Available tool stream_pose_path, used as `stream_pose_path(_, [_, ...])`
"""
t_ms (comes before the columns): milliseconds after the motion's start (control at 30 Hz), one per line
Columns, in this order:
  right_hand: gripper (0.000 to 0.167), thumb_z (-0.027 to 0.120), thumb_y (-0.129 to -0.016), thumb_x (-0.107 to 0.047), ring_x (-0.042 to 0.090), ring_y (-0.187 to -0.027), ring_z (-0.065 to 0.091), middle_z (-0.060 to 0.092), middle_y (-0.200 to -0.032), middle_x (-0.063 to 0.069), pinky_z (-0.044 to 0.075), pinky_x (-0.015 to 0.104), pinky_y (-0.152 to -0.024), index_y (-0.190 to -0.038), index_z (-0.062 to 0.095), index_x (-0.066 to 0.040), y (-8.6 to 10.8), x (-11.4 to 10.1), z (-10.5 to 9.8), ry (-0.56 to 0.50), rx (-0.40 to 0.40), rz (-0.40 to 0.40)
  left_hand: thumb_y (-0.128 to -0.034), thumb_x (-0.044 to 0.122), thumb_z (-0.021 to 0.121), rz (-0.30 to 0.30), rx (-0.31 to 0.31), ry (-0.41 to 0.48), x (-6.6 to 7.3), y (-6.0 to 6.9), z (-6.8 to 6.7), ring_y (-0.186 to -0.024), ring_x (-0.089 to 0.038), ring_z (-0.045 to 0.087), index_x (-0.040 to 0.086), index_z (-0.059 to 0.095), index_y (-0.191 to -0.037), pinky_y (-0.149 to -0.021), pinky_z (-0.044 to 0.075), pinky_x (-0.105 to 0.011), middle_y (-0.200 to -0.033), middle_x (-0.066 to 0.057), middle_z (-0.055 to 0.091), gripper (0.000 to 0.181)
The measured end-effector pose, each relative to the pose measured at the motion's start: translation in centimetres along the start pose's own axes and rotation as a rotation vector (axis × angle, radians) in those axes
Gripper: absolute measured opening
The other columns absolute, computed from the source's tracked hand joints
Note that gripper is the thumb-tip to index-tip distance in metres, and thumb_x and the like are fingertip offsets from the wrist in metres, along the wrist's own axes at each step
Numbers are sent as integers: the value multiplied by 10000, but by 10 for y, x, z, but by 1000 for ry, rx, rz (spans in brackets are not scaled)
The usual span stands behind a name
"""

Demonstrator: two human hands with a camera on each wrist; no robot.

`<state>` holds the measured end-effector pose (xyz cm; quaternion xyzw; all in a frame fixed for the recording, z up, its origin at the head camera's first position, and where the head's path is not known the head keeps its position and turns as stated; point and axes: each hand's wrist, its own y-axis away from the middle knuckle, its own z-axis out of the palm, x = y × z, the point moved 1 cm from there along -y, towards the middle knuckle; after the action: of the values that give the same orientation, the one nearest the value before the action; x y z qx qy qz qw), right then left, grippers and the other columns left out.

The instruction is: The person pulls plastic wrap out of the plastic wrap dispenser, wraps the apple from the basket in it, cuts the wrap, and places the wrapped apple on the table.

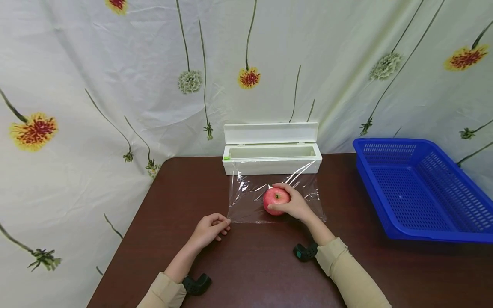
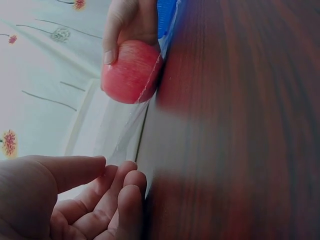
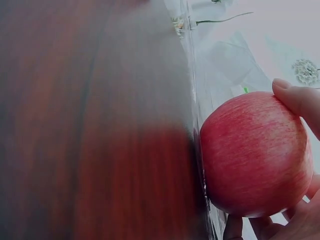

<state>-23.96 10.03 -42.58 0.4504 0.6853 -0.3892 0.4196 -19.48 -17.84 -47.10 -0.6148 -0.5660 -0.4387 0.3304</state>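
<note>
A red apple point(image 1: 274, 200) sits on a sheet of clear plastic wrap point(image 1: 248, 209) drawn out over the table from a white wrap dispenser box point(image 1: 269, 166). My right hand point(image 1: 294, 205) grips the apple from its right side, thumb in front and fingers behind; the right wrist view shows the apple point(image 3: 255, 155) close up. At the front left corner of the wrap, my left hand point(image 1: 209, 231) pinches the edge between thumb and index finger. In the left wrist view the other fingers of that hand point(image 2: 85, 200) are loosely curled.
The dispenser's lid point(image 1: 271, 133) is raised at the back. A blue plastic basket point(image 1: 389, 214) with perforated sides stands at the right of the dark brown table point(image 1: 246, 269). Behind the table hangs a white flowered cloth point(image 1: 154, 64).
</note>
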Motion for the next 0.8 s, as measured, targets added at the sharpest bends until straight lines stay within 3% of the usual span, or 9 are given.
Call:
stream_pose_path(133, [659,778,-734,-51,355,-1040,534,538,-1214,229,458,437,-866,-1310,471,37,-5,14,0,-8,-6,10,-910,199,631,-29,12,15,5,3,-1,-662,-191,605,-39,657,-924,-519,515,-303,-775,-94,665,241])
stream_pose_path(267, [698,805,-721,-93,331,-1057,530,536,-1238,193,452,442,-879,-1333,476,-19,-11,35,2,-21,-3,24,-914,138,616,-41,22,-2,23,13,-2,-653,-238,615,-83,649,-907,-526,521,-323,-764,-146,663,224])
stream_pose_path(367, [716,821,-714,-144,298,-1055,534,541,-1242,158,459,420,-876,-1342,487,-68,-12,41,2,-18,0,28,-912,116,609,-50,25,-11,40,22,-3,-653,-252,620,-99,646,-897,-538,521,-320,-761,-165,662,218])
stream_pose_path(467, [744,832,-706,-188,287,-1057,534,543,-1249,140,464,412,-877,-1359,485,-104,-12,43,2,-12,0,29,-913,121,608,-58,26,-18,47,26,-4,-645,-238,621,-96,648,-887,-541,516,-308,-753,-153,663,223])
stream_pose_path(567, [772,838,-699,-200,293,-1066,531,542,-1260,140,462,425,-886,-1373,474,-107,-11,44,2,-9,-1,26,-913,131,612,-60,30,-21,41,22,-3,-634,-234,618,-92,649,-877,-535,514,-318,-742,-143,661,228])
stream_pose_path(800, [792,836,-699,-196,295,-1082,518,538,-1260,142,463,417,-882,-1385,453,-99,-4,34,-1,-4,-10,9,-872,264,674,-42,71,-72,6,1,-4,-555,-153,567,32,670,-816,-502,490,-289,-643,-18,615,239])
